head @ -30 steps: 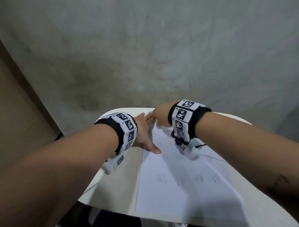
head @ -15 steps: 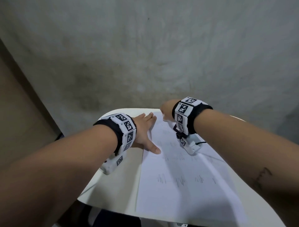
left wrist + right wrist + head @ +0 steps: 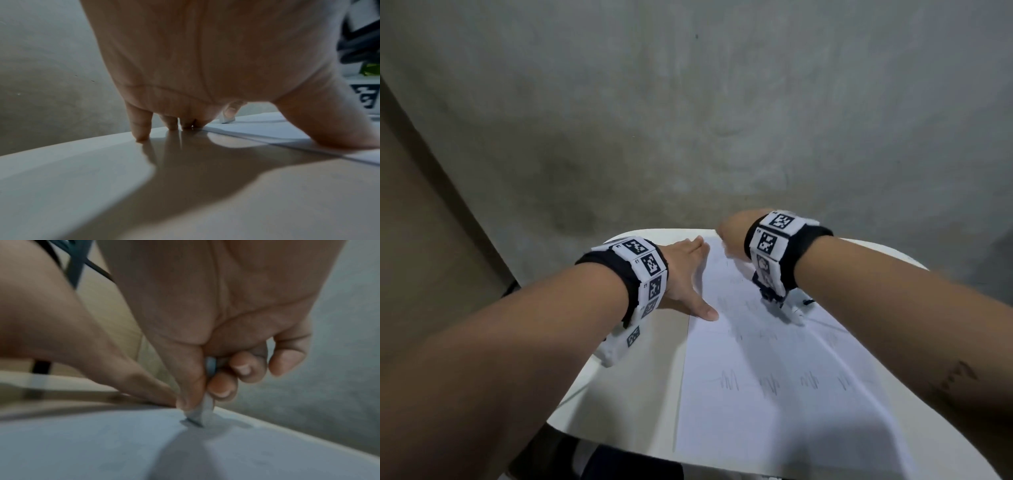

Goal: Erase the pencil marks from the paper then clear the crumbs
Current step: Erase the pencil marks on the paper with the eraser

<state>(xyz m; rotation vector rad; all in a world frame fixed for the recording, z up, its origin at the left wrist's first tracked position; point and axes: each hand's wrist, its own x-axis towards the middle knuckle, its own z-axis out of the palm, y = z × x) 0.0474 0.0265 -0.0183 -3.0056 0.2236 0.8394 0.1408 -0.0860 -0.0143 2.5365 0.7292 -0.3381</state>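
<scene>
Right hand [image 3: 216, 340] grip pinching eraser [image 3: 202, 412] against paper [image 3: 774, 411].

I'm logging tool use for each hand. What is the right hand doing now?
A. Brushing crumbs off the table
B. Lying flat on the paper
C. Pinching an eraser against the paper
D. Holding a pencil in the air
C: the right wrist view shows the right hand pinching the eraser, its tip on the paper.
</scene>
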